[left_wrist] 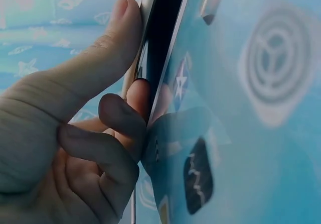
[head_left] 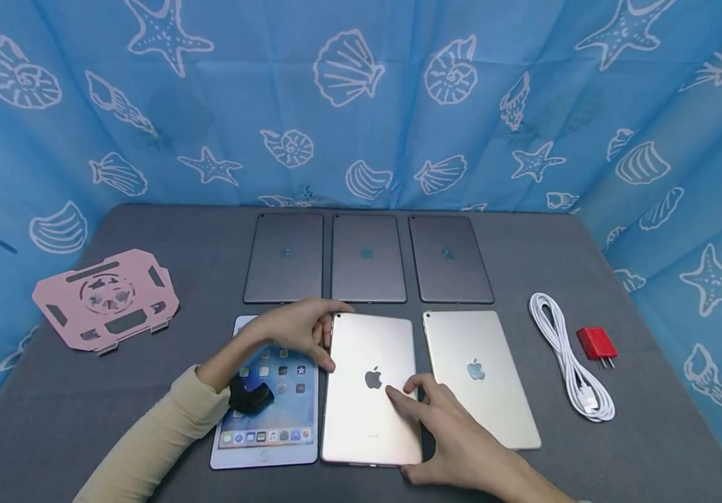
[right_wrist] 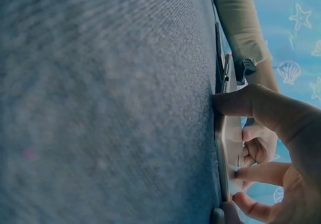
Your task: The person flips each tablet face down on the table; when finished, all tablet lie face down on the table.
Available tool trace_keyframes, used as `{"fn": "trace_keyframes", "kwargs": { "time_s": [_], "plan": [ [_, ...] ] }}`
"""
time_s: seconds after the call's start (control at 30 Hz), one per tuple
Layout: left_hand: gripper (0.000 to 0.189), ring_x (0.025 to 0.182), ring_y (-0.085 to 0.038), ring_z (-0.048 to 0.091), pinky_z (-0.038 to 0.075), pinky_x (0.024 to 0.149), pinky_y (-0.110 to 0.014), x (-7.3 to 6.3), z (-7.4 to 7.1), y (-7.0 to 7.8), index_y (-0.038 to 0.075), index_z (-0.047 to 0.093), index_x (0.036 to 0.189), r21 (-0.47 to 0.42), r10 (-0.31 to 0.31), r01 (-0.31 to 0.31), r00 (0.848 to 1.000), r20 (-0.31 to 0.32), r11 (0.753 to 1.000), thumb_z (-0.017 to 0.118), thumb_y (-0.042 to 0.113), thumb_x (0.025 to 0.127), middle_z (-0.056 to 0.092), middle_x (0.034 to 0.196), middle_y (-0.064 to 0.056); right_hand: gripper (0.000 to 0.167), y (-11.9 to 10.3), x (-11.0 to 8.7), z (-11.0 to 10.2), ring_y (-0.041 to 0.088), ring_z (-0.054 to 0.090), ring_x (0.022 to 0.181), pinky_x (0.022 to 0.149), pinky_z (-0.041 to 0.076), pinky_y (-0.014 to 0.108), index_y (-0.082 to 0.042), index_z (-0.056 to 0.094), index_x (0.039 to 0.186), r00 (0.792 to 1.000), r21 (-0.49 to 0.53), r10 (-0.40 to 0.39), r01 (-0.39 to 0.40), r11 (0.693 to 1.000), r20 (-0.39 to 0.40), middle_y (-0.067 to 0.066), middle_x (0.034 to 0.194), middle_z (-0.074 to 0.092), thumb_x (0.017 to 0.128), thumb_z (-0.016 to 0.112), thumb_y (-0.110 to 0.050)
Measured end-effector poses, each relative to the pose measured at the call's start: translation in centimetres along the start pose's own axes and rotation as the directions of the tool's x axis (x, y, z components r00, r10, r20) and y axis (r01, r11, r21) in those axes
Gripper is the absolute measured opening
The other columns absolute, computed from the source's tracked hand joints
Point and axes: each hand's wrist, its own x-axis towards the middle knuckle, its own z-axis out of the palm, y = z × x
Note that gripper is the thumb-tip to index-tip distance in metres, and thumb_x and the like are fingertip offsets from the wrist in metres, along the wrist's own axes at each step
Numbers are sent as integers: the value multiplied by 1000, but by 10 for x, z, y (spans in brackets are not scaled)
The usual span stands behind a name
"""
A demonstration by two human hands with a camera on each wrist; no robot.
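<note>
A silver tablet (head_left: 370,419) lies back side up in the middle of the front row. My left hand (head_left: 298,327) pinches its left edge, with the thumb on the back and curled fingers at the edge in the left wrist view. At its lower right corner is my right hand (head_left: 464,440), thumb against the bottom edge and fingertips on the back and right edge. On the left lies a white-framed tablet (head_left: 264,457), screen lit with app icons and partly hidden by my left wrist. Another silver tablet (head_left: 483,391) rests back side up on the right.
Three dark grey tablets, left (head_left: 284,276), middle (head_left: 369,279) and right (head_left: 453,283), form the back row. A pink stand (head_left: 131,297) lies far left. At the right are a coiled white cable (head_left: 565,356) and a red charger plug (head_left: 596,343). A blue curtain (head_left: 361,140) encloses the grey table.
</note>
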Motion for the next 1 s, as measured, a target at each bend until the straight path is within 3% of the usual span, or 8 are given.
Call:
{"fn": "trace_keyframes", "kwargs": {
  "time_s": [0.33, 0.7, 1.0],
  "plan": [
    [103, 57, -7, 62, 52, 58, -23, 4, 1, 2, 0, 39, 155, 82, -32, 33, 999, -16, 996, 95, 23, 72, 68, 75, 3, 96, 4, 4, 1, 16, 42, 95, 70, 37, 20, -11, 62, 142, 1000, 23, 3, -3, 1000, 7, 2, 122, 49, 54, 95, -27],
    [104, 61, -7, 59, 51, 71, -23, 8, 3, 8, 2, 39, 156, 210, -91, 102, 994, -62, 972, 95, 25, 71, 65, 68, 6, 97, 12, 9, -6, 17, 42, 96, 71, 37, 20, -15, 60, 145, 1000, 48, -8, 6, 999, 30, 4, 124, 48, 56, 96, -32],
    [100, 53, -7, 47, 42, 59, -20, 8, 8, 11, 3, 44, 153, 285, -72, 95, 993, -91, 954, 95, 29, 71, 54, 61, 5, 97, 13, 9, -6, 18, 41, 98, 73, 37, 22, -14, 59, 145, 999, 51, -6, 3, 999, 52, 6, 126, 49, 58, 96, -36]
  ]
}}
